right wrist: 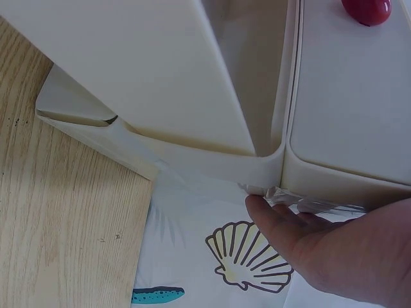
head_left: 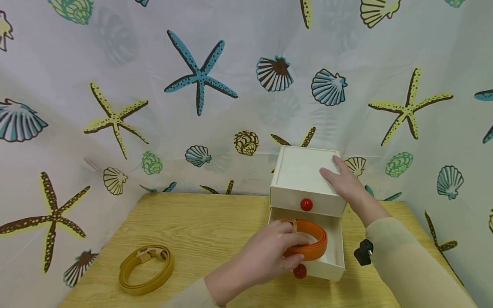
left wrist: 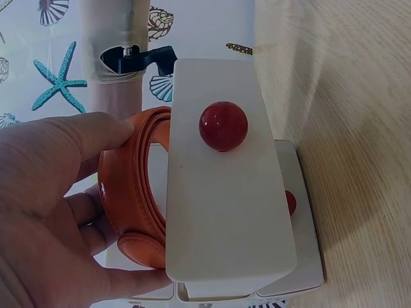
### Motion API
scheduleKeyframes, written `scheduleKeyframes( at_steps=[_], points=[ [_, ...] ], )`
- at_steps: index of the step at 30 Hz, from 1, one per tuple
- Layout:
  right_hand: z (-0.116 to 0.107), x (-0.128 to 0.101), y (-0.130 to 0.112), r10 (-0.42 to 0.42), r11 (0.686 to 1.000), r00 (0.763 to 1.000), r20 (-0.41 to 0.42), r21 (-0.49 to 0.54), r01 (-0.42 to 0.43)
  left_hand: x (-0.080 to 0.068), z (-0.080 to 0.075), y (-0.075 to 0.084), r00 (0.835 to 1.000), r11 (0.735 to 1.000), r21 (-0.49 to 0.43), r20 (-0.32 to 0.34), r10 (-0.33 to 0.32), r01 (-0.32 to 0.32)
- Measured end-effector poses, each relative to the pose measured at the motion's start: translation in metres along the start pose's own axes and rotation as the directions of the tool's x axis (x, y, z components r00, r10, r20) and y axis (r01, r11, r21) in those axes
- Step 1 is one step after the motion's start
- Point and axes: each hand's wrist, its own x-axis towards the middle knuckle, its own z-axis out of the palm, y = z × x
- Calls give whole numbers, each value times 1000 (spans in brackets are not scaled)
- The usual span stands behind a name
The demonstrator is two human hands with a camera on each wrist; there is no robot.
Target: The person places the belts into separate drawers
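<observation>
A white drawer unit [head_left: 304, 169] with red knobs stands at the right of the table. Its open drawer [head_left: 325, 270] sticks out toward me below a shut one. In that drawer is a coiled orange belt [head_left: 319, 250], which my left hand [head_left: 265, 254] grips from the left, thumb and fingers round the coil. The left wrist view shows the belt [left wrist: 128, 186] at the drawer's edge, partly hidden by the drawer front [left wrist: 225, 212]. My right hand [head_left: 348, 184] rests on the unit's top right edge; in the right wrist view its fingers [right wrist: 270, 221] lie along the unit's side.
A coiled mustard-yellow belt [head_left: 166, 271] with a buckle lies at the table's left. The wooden table [head_left: 200, 226] ends at a pale curtain [head_left: 246, 115] printed with shells and starfish, close behind the drawer unit. A black clip [head_left: 363, 252] sits at the right sleeve.
</observation>
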Motion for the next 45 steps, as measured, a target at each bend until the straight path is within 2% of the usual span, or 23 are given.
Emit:
scheduleKeyframes(
  at_steps=[9, 25, 35, 45],
  points=[
    [0, 0, 0, -7, 1000, 1000, 1, 8, 7, 5, 5, -2, 1000, 1000, -8, -1, -4, 4],
    [0, -1, -1, -3, 1000, 1000, -3, 7, 3, 10, 12, -3, 998, 998, -32, 38, -55, 56],
    [0, 0, 2, -1, 1000, 1000, -3, 1, 1, 14, 18, -4, 998, 998, -24, 29, -53, 54],
    [1, -1, 1, -18, 1000, 1000, -1, 6, 18, 18, 20, -3, 995, 995, -30, 32, -90, 91]
  ],
)
